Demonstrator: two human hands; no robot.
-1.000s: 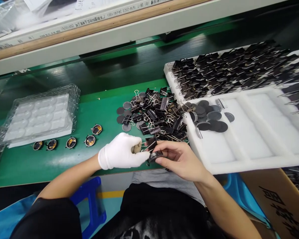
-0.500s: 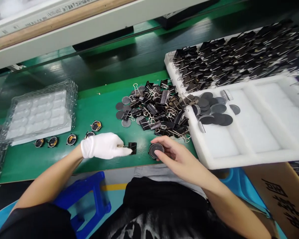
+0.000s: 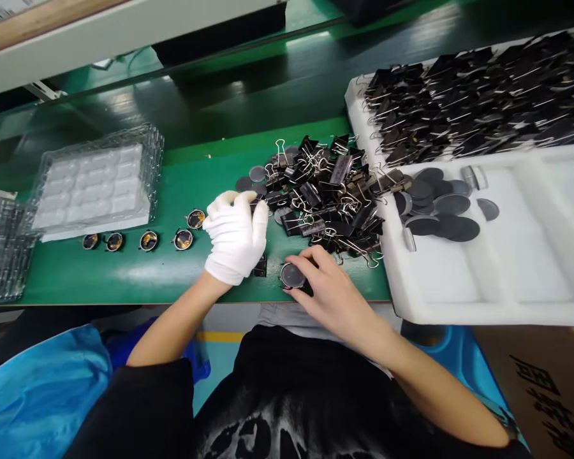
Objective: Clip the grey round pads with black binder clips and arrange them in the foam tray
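My left hand (image 3: 236,237), in a white glove, reaches over the green table at the near left side of a pile of black binder clips (image 3: 323,191). Its fingertips touch or hover over the pile's edge, and what they hold, if anything, is hidden. Partly under its wrist lies a single black clip (image 3: 260,266). My bare right hand (image 3: 323,280) grips a round dark disc-shaped piece (image 3: 293,275) by its rim, near the table's front edge. Several small round pieces with orange insides, one of them here (image 3: 183,240), lie left of the glove.
Stacked clear plastic trays (image 3: 95,182) stand at the left. On the right, a white foam tray (image 3: 411,299) bears grey discs (image 3: 452,226), with many more black clips (image 3: 478,95) behind. A cardboard box (image 3: 530,382) is below at the right.
My left hand has left the single clip and moved up toward the pile, its fingers now raised. My right hand still holds the round piece, with its grip shifted to the rim.
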